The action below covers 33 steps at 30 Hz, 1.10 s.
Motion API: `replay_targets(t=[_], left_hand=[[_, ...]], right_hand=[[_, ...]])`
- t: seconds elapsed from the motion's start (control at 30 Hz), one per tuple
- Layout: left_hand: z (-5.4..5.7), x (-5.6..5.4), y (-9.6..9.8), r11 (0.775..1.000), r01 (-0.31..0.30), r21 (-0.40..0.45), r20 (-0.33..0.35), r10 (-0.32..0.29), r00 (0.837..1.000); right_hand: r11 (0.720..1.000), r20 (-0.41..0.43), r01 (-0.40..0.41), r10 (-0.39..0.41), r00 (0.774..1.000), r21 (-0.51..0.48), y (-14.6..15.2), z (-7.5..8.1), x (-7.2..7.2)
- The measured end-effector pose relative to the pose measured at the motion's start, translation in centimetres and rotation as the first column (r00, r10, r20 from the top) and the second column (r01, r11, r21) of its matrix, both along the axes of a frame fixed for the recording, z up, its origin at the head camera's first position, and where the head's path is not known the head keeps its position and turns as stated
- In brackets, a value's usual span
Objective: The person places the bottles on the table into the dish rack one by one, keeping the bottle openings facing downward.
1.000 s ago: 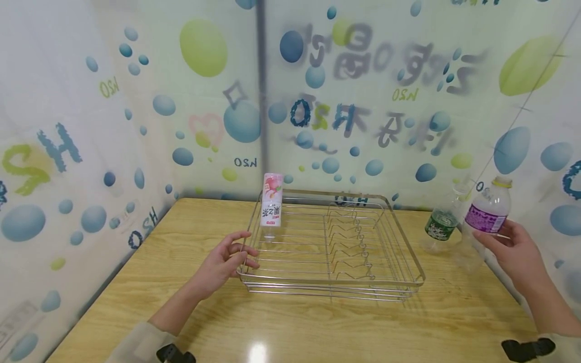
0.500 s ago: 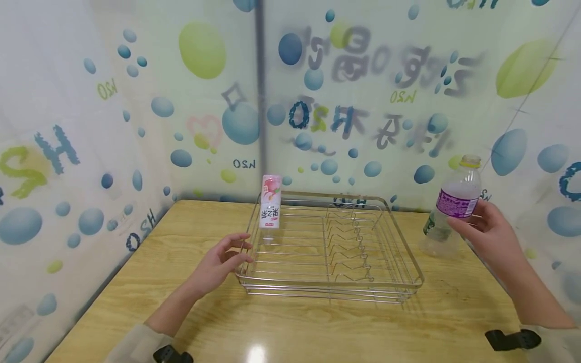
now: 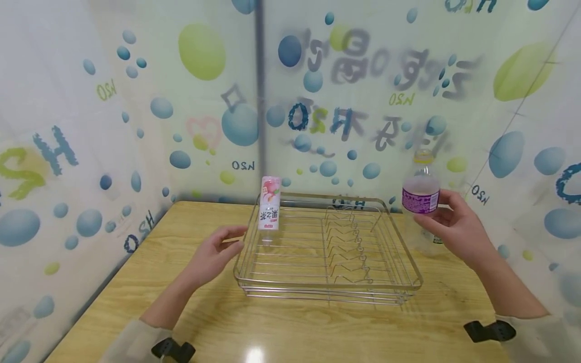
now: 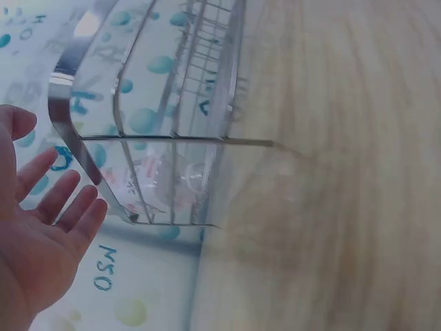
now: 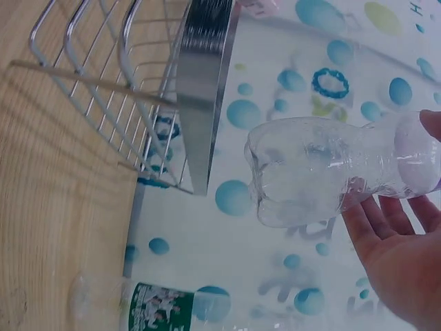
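My right hand [image 3: 460,234] holds a clear plastic bottle [image 3: 420,200] with a purple label and yellow neck ring, upright beside the back right of the wire dish rack [image 3: 329,286]. In the right wrist view the bottle's ridged base [image 5: 275,169] hangs well off the table, fingers around its body. My left hand [image 3: 211,257] is beside the rack's left rim; the left wrist view shows its fingers [image 4: 65,200] loosely extended, holding nothing. Inside the rack, at the back left, is a bottle with a pink and white label [image 3: 270,204].
A second clear bottle with a green label [image 5: 162,307] stands on the table to the right of the rack, mostly hidden behind the right hand in the head view. Wire dividers [image 3: 347,247] run through the rack's right half. Patterned curtains [image 3: 204,126] enclose the wooden table [image 3: 290,333].
My right hand has lifted the purple-labelled bottle and carried it left toward the rack, passing in front of the green-labelled bottle. My left hand has drawn back slightly from the rack's left rim.
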State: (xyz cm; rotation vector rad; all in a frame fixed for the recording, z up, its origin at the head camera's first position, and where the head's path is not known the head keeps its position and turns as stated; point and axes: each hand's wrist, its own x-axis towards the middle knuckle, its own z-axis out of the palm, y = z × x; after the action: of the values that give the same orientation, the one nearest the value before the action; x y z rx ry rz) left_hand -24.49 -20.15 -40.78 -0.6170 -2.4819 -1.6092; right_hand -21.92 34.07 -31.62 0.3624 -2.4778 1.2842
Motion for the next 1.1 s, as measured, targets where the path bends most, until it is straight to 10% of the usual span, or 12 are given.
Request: replay_targets(t=[0.33,1.1], left_hand=[[2.7,-0.1,3.4,0.996,0.087,-0.022,-0.063,-0.088,0.994],[5.1,-0.8,9.8,0.946,0.314,0.077,0.009,-0.315,0.949]], right_hand=[[0.992,-0.004,-0.076,0.077,0.997,0.101,-4.2,0.1,0.2],[0.905,-0.049,-0.202,0.237,0.970,0.373,-10.3,-2.0,0.2]])
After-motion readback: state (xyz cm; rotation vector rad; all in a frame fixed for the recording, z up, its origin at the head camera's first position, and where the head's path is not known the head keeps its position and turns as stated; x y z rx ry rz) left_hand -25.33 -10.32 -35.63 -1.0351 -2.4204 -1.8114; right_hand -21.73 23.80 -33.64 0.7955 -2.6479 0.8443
